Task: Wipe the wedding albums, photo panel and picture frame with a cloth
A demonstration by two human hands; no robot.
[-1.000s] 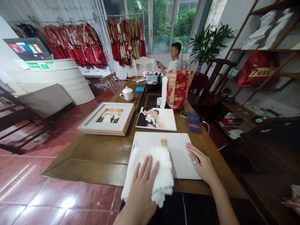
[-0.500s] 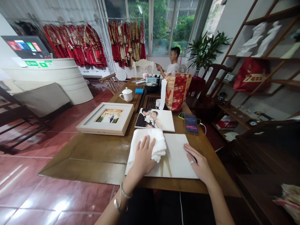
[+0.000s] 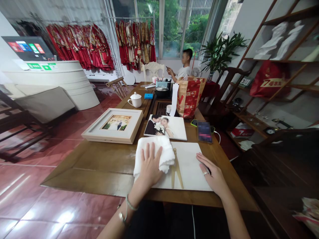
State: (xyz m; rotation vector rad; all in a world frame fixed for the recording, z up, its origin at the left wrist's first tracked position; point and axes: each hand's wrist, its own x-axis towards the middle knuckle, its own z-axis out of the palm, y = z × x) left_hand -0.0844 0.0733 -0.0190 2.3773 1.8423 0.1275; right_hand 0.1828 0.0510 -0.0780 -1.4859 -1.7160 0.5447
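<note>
My left hand (image 3: 151, 166) lies with fingers spread on a folded white towel (image 3: 166, 152), pressing it against the left part of a flat white panel (image 3: 190, 162). A tan, narrow V-shaped piece or marking (image 3: 176, 172) shows on the panel, right of the towel. My right hand (image 3: 211, 174) rests along the panel's right edge, fingers stretched out and close together. Something dark, which I cannot make out, shows between its thumb and fingers. Just beyond the panel lies a couple's photo print (image 3: 165, 127) on a white board. The panel's left side is partly hidden by towel and arm.
A pale wooden picture frame (image 3: 113, 126) lies on the wooden table (image 3: 99, 162). Farther back are a lidded white cup (image 3: 136, 100), a blue box (image 3: 148, 96) and a paper bag (image 3: 189, 98). A phone (image 3: 205, 132) lies at right. A person (image 3: 183, 69) sits beyond.
My left hand and the towel have slid a little left across the panel, uncovering the top of the tan V shape. My right hand keeps its place at the edge.
</note>
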